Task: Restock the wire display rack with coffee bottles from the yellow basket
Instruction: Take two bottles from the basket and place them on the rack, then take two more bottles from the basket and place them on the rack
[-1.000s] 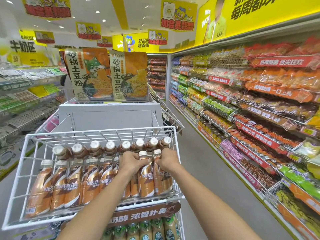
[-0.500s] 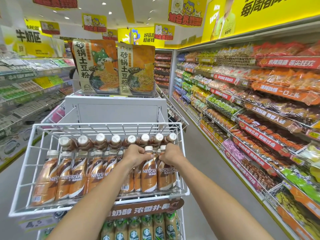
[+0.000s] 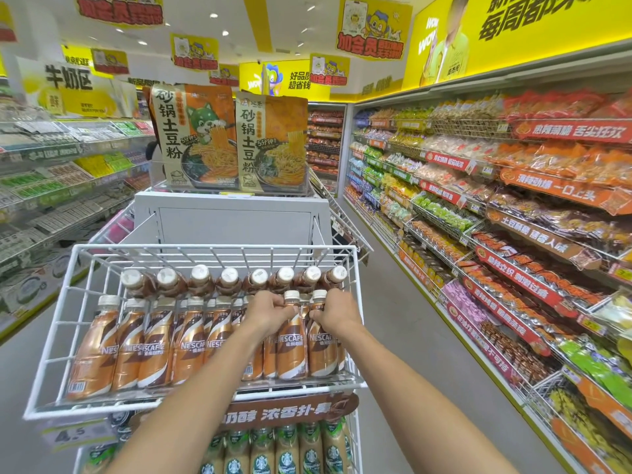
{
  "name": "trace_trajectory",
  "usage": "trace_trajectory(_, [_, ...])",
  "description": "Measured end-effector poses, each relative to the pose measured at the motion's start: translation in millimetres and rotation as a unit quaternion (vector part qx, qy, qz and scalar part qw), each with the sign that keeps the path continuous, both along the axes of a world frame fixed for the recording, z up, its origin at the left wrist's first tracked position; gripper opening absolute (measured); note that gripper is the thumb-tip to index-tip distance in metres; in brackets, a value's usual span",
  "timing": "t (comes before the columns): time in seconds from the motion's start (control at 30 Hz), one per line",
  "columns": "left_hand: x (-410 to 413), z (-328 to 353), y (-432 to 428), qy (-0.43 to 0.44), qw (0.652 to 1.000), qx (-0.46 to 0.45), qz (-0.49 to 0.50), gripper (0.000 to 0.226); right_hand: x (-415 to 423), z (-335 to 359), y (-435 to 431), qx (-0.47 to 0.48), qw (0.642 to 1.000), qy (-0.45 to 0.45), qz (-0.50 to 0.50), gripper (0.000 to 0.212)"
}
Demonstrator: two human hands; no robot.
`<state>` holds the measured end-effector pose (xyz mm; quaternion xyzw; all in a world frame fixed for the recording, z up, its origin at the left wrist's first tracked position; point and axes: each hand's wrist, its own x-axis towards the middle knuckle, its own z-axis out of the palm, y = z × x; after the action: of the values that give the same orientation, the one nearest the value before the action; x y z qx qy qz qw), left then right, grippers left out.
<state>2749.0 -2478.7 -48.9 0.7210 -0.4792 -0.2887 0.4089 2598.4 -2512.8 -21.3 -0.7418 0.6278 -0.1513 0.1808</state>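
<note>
Two coffee bottles are gripped at their necks at the right end of the wire rack, one by the left hand and one by the right hand, with fingers curled round each just under the cap. They are held upright with labels forward, seemingly so that the front row is closed up flush with its neighbours. Behind that row, inside the rack, a second row is laid tilted back, caps showing. The yellow basket is not seen. Below the rack, green-labelled bottles are stocked; behind it, noodle packets are stood.
</note>
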Motion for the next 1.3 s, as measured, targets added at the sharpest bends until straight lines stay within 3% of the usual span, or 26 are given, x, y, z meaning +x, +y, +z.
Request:
trace_trajectory(0.03, [-4,0,1,-0.01,1.0,-0.004,0.019,0.023,-1,0,2,-0.004,1.0,0.0,0.0,0.046])
trace_trajectory(0.17, [-18,2,9,-0.031,0.995,-0.024,0.09,0.034,-7,1,10,-0.002,1.0,-0.005,0.023,0.046])
trace_trajectory(0.23, [-22,3,16,-0.055,0.992,-0.027,0.108,0.025,-12,4,13,0.012,0.999,-0.017,0.047,0.044])
trace_trajectory(0.33, [-23,5,34,-0.158,0.984,-0.011,0.081,0.037,-28,13,19,0.006,0.992,-0.027,0.12,0.04])
trace_trajectory(0.4, [-19,8,54,-0.302,0.953,0.01,0.002,0.045,-40,21,26,-0.018,0.982,0.011,0.189,0.061])
trace_trajectory(0.47, [-17,13,76,-0.429,0.896,0.073,-0.086,0.073,-51,30,40,-0.031,0.966,0.058,0.25,0.074])
trace_trajectory(0.57, [-25,23,111,-0.513,0.832,0.153,-0.147,0.09,-72,36,71,-0.046,0.945,0.138,0.292,0.081])
trace_trajectory(0.73, [-63,48,179,-0.527,0.815,0.156,-0.182,0.083,-117,41,145,-0.102,0.913,0.262,0.296,0.081])
trace_trajectory(0.87, [-98,39,238,-0.517,0.825,0.103,-0.202,0.083,-159,38,216,-0.112,0.92,0.245,0.283,0.078])
trace_trajectory(1.03, [-140,12,302,-0.467,0.841,0.129,-0.243,0.063,-216,25,291,-0.071,0.925,0.262,0.267,0.076])
trace_trajectory(1.2, [-195,10,335,-0.472,0.84,0.123,-0.237,0.077,-290,16,331,-0.057,0.936,0.246,0.243,0.078])
trace_trajectory(1.3, [-249,13,339,-0.48,0.832,0.107,-0.256,0.075,-346,9,342,-0.057,0.946,0.239,0.211,0.075])
